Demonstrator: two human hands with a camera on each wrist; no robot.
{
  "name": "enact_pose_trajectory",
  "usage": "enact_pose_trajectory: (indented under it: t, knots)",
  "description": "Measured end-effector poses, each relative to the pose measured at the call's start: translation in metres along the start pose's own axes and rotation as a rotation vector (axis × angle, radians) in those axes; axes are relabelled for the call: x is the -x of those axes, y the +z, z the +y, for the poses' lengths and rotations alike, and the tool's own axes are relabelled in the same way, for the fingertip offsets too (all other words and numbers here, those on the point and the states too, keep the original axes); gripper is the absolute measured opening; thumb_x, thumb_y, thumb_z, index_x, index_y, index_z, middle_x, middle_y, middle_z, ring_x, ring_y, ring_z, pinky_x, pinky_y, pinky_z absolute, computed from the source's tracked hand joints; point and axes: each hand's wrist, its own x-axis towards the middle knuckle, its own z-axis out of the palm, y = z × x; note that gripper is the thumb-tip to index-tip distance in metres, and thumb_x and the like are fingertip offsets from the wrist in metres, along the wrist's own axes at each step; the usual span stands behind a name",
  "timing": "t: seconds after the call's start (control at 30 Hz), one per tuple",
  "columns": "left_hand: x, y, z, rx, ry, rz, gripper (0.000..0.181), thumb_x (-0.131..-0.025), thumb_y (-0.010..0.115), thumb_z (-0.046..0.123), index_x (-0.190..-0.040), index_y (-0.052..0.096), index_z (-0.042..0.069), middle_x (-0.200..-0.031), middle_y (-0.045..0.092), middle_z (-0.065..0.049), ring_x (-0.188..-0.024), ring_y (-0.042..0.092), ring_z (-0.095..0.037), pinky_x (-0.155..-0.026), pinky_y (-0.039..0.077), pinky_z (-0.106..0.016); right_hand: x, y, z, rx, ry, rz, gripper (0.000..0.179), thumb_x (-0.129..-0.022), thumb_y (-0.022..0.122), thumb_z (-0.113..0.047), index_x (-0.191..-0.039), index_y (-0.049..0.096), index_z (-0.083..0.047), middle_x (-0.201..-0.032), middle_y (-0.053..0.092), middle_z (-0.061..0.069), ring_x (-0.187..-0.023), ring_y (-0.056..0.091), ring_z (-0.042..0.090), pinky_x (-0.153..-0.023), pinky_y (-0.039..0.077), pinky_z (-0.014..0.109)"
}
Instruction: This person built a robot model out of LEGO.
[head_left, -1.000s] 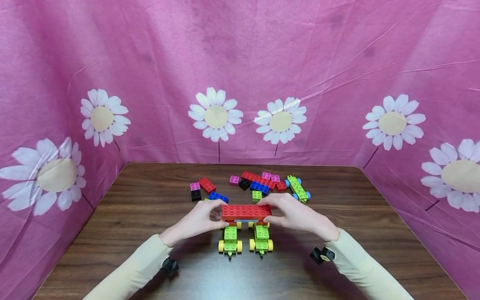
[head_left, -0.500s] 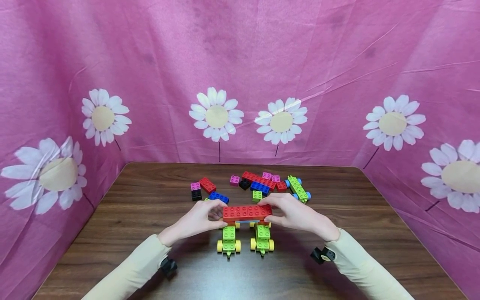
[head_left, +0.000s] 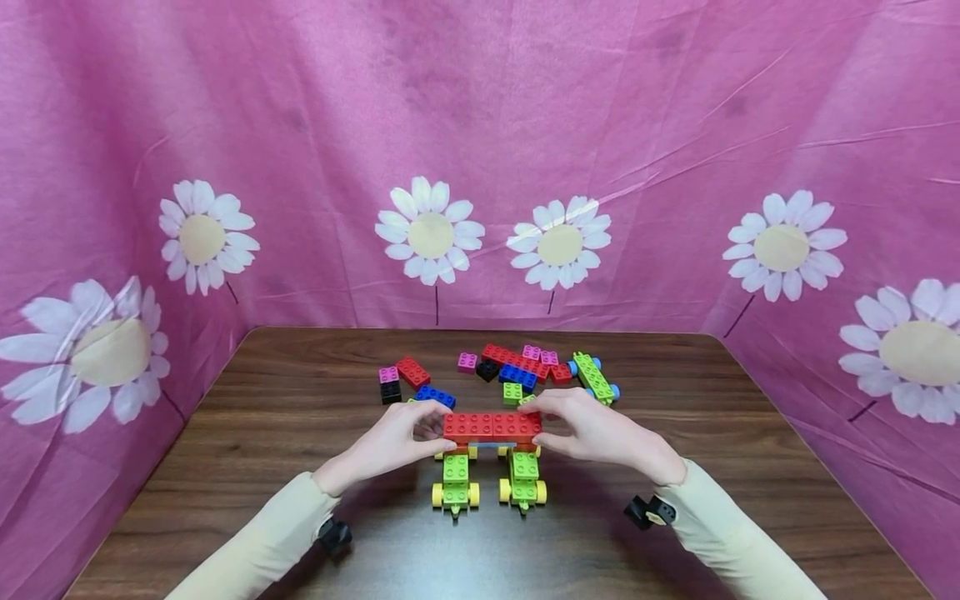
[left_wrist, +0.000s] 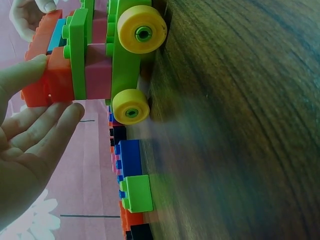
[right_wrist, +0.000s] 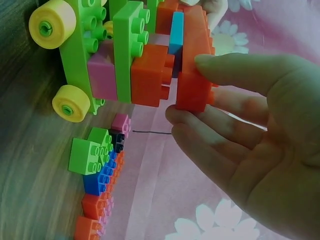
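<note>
Two long rows of studs mark the red bricks (head_left: 468, 427) lying end to end above two green wheeled cars (head_left: 456, 493). Under them a blue plate-like piece (right_wrist: 176, 37) spans the middle. My left hand (head_left: 390, 443) pinches the left end between thumb and fingers; my right hand (head_left: 596, 429) pinches the right end likewise. In the right wrist view, a gap with studs showing separates the upper red brick (right_wrist: 195, 75) from the lower red brick (right_wrist: 150, 75). Pink bricks (left_wrist: 98, 72) sit between green layers over the yellow wheels (left_wrist: 142, 30).
Behind the hands lie loose bricks: a long red brick (head_left: 513, 360), blue bricks (head_left: 517, 377), pink and black ones. A green car base with blue wheels (head_left: 594, 377) stands at the back right. The wooden table (head_left: 300, 375) ends at a pink flowered cloth (head_left: 480, 125).
The left green car has shifted slightly left, away from the right one. Both hands keep hold of the red bricks with little movement.
</note>
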Motion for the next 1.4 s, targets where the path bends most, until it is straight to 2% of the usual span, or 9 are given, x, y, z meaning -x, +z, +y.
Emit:
enact_pose_trajectory:
  t: [0.2,0.37,0.63,0.83,1.07,1.23,1.4]
  knots:
    - [0.002,-0.0015,-0.0001,0.003,-0.002,0.003,0.036,-0.089,0.074,0.028,-0.117,0.065,0.007,-0.096,0.07,0.0,-0.088,0.066,-0.012,-0.078,0.058,-0.024,-0.001,0.0026,0.0018,0.003,-0.013,0.016,0.032,-0.09,0.073,-0.021,-0.12,0.069,-0.011,-0.107,0.072,-0.003,-0.09,0.065,0.007,-0.08,0.057,0.029]
    - [0.0028,-0.0019,0.0002,0.016,0.002,-0.001,0.035,-0.089,0.074,0.028,-0.116,0.066,0.007,-0.096,0.069,-0.001,-0.087,0.066,-0.013,-0.078,0.057,-0.024,-0.0007,0.0045,0.0037,-0.012,0.006,-0.008,0.033,-0.091,0.072,-0.023,-0.122,0.068,-0.012,-0.111,0.072,-0.003,-0.097,0.065,0.005,-0.085,0.058,0.031]
    - [0.0018,-0.0006,-0.0006,0.041,-0.022,-0.023,0.038,-0.088,0.076,0.028,-0.118,0.065,0.007,-0.095,0.068,-0.001,-0.087,0.064,-0.01,-0.077,0.057,-0.022,-0.0001,0.0053,0.0066,-0.018,0.001,0.013,0.029,-0.091,0.072,-0.021,-0.118,0.069,-0.012,-0.104,0.072,-0.003,-0.085,0.063,0.009,-0.075,0.056,0.026]
    - [0.003,-0.0017,0.0002,0.052,-0.037,-0.039,0.045,-0.084,0.08,0.025,-0.12,0.063,0.004,-0.1,0.069,-0.005,-0.09,0.066,-0.013,-0.079,0.057,-0.02,-0.0001,0.0065,0.0075,-0.057,0.007,-0.004,0.03,-0.092,0.071,-0.021,-0.12,0.068,-0.011,-0.106,0.072,-0.002,-0.085,0.062,0.007,-0.074,0.056,0.024]
    - [0.0024,-0.0007,0.0008,0.02,-0.021,-0.018,0.041,-0.084,0.08,0.02,-0.117,0.064,0.003,-0.103,0.07,-0.007,-0.09,0.068,-0.015,-0.08,0.058,-0.022,-0.0001,0.0076,0.0078,-0.062,0.001,-0.029,0.033,-0.093,0.07,-0.023,-0.122,0.068,-0.01,-0.106,0.072,-0.003,-0.083,0.059,0.004,-0.073,0.054,0.023]
    - [0.0034,-0.0011,0.0,0.017,-0.006,-0.014,0.04,-0.084,0.079,0.019,-0.116,0.064,0.002,-0.102,0.07,-0.008,-0.089,0.068,-0.016,-0.079,0.059,-0.024,0.0002,0.008,0.0078,-0.076,0.014,-0.032,0.034,-0.092,0.071,-0.024,-0.123,0.067,-0.01,-0.108,0.072,-0.001,-0.088,0.064,0.005,-0.076,0.056,0.024]
    - [0.0037,-0.0015,0.0013,0.017,-0.006,-0.016,0.04,-0.084,0.079,0.019,-0.116,0.063,0.002,-0.103,0.07,-0.009,-0.09,0.068,-0.017,-0.079,0.059,-0.023,0.0008,0.01,0.0075,-0.064,-0.004,-0.002,0.034,-0.091,0.072,-0.022,-0.122,0.067,-0.009,-0.107,0.072,0.0,-0.092,0.068,0.007,-0.079,0.058,0.026]
